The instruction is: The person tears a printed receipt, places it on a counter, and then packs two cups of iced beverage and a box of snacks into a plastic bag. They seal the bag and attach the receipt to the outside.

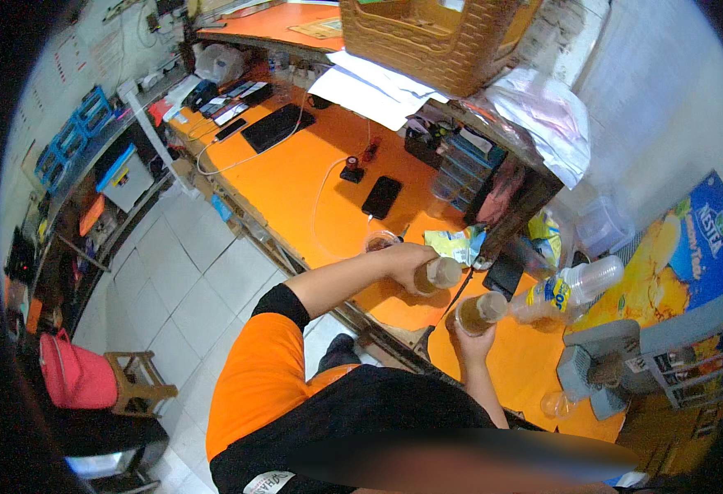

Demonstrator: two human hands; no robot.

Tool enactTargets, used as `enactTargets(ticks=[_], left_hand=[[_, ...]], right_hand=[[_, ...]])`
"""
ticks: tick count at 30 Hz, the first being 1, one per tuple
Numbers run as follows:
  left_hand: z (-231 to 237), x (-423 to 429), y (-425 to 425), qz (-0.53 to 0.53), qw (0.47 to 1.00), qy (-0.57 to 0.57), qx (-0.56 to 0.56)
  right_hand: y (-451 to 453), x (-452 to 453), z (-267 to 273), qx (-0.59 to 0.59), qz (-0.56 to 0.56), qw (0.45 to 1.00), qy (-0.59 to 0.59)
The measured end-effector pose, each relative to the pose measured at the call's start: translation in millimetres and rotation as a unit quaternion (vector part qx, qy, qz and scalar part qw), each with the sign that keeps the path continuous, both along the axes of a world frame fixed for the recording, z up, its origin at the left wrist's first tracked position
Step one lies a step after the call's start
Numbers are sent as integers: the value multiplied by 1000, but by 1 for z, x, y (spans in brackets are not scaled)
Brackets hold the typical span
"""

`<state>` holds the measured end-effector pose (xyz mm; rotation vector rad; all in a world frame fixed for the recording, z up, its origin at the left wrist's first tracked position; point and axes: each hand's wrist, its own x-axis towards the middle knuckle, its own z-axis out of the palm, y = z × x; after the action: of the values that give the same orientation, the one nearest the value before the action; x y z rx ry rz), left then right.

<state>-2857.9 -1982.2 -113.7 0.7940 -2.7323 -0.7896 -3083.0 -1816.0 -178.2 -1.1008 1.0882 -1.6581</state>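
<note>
My left hand (408, 265) is closed around a clear plastic cup of brown drink (437, 276) above the orange table (275, 191). A second cup of brown drink (481, 313), with a similar pale top, is in my right hand (472, 343), nearer the table's right part. Just beyond my left hand stand an open plastic cup (381, 241) and a yellow-green pouch (457, 244). To the right of the cups lies a stack of clear plastic cups in a printed sleeve (568, 287). A dark phone (503, 276) rests between the pouch and this stack.
Farther back on the table are a black phone (382, 197) with a cable and a black tablet-like device (279, 128). A brown plastic basket (423, 46) sits on the raised shelf. A grey drink dispenser (602, 364) stands at right, and a red bag (80, 370) on a stool at left.
</note>
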Motion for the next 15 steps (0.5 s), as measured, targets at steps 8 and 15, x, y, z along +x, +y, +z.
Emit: enactTargets(ticks=[8,15], left_hand=[[11,-7,19,16,998,56,-31],[47,22,67,57,974,218,-19]], right_hand=[[-16,17,3,6,-12,993,114],[-2,-9,75,-16,104,961,256]])
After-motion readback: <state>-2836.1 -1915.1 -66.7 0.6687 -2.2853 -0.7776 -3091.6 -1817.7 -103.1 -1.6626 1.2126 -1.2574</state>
